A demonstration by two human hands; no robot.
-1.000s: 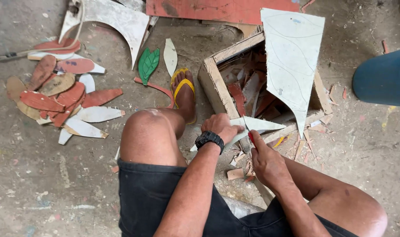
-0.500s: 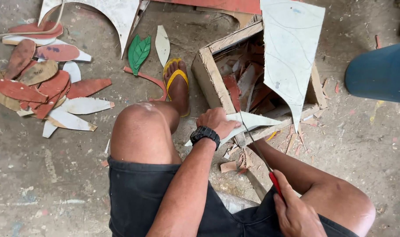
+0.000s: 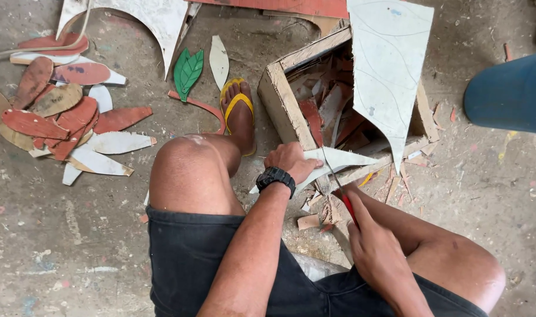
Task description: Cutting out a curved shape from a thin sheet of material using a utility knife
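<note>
The left hand [image 3: 290, 161] presses down on a pale leaf-shaped cut-out [image 3: 332, 161], its fingers curled over the near end of the piece and pinning it against the front rim of an open wooden box [image 3: 282, 103]. A black wristwatch [image 3: 275, 176] sits just behind that hand. The right hand [image 3: 376, 252] lies nearer the body, its fingers wrapped around the red handle of a thin-bladed saw [image 3: 343, 196]; the narrow blade runs up from those fingers and meets the cut-out just right of the left fingers.

Beyond the left fingers, inside the box, lie red and white offcuts, and a tall white board with pencilled curves [image 3: 388, 76] leans over the box's far right side. Small wood chips [image 3: 309, 222] lie on the floor between the two hands.

Left of the left fingers, past the raised knee, a foot in a yellow sandal [image 3: 237, 108] rests on the concrete floor [image 3: 74, 235]. Farther left is a pile of red, tan and white leaf shapes [image 3: 62, 123], and a green painted leaf [image 3: 188, 70] lies beyond the sandal. Well to the right of the right fingers stands a blue barrel [image 3: 511, 94].
</note>
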